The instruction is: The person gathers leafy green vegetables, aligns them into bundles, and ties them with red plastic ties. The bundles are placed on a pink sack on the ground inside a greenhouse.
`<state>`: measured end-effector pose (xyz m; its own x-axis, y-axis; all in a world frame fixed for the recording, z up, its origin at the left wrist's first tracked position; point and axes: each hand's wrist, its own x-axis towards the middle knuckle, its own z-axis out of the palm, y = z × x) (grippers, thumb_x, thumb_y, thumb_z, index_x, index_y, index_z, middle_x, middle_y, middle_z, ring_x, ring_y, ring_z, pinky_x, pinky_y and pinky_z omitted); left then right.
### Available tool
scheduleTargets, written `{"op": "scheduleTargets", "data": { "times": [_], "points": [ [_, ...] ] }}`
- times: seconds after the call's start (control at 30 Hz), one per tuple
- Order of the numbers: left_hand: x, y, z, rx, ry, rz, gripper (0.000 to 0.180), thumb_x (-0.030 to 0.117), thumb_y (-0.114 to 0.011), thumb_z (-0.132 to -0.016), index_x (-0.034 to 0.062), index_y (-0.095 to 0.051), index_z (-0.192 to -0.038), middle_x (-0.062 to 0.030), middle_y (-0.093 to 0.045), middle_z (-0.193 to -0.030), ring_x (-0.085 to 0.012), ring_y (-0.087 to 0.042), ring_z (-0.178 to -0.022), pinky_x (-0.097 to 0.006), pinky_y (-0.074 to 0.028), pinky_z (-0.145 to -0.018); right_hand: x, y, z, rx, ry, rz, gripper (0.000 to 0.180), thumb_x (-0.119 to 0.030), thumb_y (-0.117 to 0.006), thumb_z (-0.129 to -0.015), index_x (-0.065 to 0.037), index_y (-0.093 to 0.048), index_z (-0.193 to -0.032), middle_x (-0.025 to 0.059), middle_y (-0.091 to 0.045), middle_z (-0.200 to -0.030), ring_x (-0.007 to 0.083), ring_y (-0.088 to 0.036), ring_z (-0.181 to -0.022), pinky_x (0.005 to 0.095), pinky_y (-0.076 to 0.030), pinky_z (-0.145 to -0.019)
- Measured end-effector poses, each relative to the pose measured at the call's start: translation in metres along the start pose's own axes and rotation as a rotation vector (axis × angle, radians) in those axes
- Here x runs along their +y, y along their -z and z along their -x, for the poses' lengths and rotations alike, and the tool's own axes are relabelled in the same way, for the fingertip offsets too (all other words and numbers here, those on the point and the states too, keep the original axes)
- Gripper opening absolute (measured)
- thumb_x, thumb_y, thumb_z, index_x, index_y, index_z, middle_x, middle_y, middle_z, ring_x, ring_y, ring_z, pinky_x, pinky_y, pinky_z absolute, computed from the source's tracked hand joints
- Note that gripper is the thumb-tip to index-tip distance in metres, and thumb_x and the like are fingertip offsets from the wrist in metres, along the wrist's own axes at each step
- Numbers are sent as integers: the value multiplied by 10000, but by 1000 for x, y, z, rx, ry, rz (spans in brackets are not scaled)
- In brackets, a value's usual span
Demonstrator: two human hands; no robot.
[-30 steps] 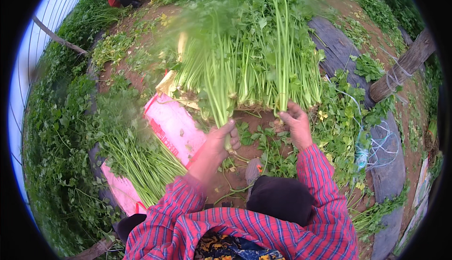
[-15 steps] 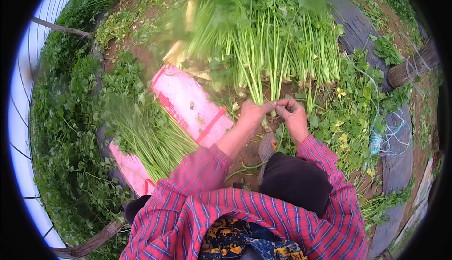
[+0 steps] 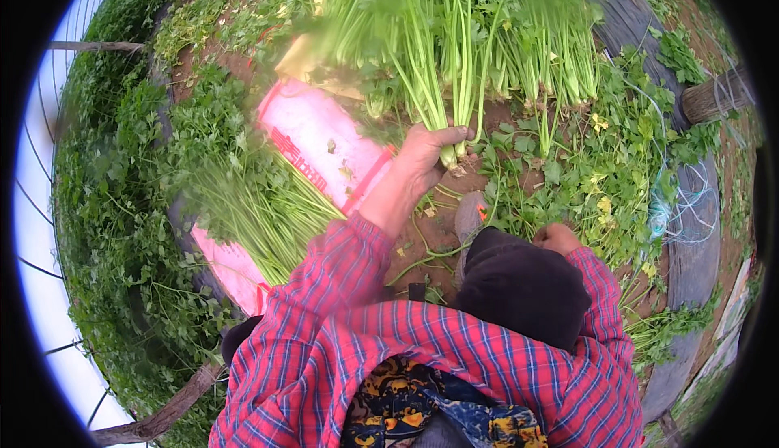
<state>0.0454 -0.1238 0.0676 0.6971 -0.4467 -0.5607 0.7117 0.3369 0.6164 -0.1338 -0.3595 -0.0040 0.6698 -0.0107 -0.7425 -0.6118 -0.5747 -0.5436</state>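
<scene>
My left hand (image 3: 430,152) is closed around the lower stalks of a small celery bunch (image 3: 442,115), just above its pale root ends, with the thumb across the front. The leafy tops of the bunch point away from me, over a large heap of celery (image 3: 519,50). My right hand (image 3: 557,239) is low beside my dark-clad right knee, its fingers curled in; anything inside them is hidden. To the left, a bundle of celery (image 3: 272,213) lies across a pink plastic sheet (image 3: 320,140) with red markings.
Leafy plants (image 3: 114,229) grow thickly on the left. A wooden post (image 3: 714,97) wrapped with cord stands at the right, near tangled pale-blue twine (image 3: 677,213) and dark ground sheeting (image 3: 690,286). Loose leaves and trimmings (image 3: 600,180) litter the soil. My shoe (image 3: 469,217) shows beside the knee.
My right hand has left the celery bases beside my left hand and moved down and right to my knee. My left hand still holds the bunch, shifted slightly away from me.
</scene>
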Motion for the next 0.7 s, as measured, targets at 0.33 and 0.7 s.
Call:
{"op": "scheduleTargets", "data": {
  "times": [0.33, 0.7],
  "points": [
    [-8, -8, 12, 13, -5, -121, 293, -24, -637, -745, 5, -590, -1033, -71, -640, -907, -177, -611, -787, -302, -493, -704, -137, 9, -75, -88, 326, -1038, 506, -258, -639, -828, 52, -490, -1199, 114, -585, -1072, 189, -548, -982, 312, -454, -840],
    [-27, -8, 24, 175, -198, -260, 310, -18, -610, -769, -3, -542, -1071, -48, -615, -881, -142, -586, -770, -264, -467, -692, -150, -2, -78, 143, 482, -1041, 42, -86, -586, -835, -49, -566, -837, 24, -608, -781, 106, -572, -647, 254, -495, -579]
  ]
}}
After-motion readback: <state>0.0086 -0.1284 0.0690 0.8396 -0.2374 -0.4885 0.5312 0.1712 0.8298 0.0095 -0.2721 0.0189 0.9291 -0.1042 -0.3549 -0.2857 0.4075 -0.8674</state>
